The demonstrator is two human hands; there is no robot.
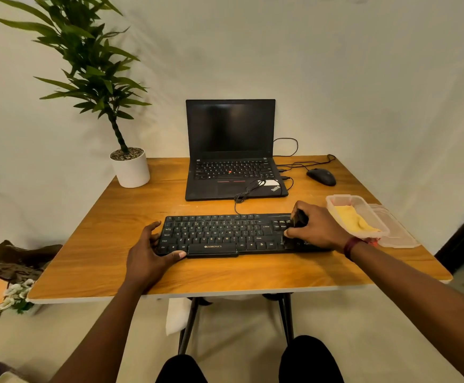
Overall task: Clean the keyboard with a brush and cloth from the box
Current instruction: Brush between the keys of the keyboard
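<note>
Left hand [153, 252], fingers curled round black plastic keyboard [225, 234] left end, near wooden tabletop [253, 275] front edge. Right hand [318, 228] clamps small dark brush [298, 218] on right-end keys: brushing step. Next probably needs folded yellow cloth [354, 221], in clear plastic box [333, 200].

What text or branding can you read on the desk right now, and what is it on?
"ZEBRONICS": on the keyboard, front edge below the space bar.
"ThinkPad": on the laptop, right corner of the palm rest.
Key legends on both: too small to read reliably.

Table [101, 244] with keyboard [219, 233], laptop [231, 172], mouse [321, 176], box [369, 208]
</note>
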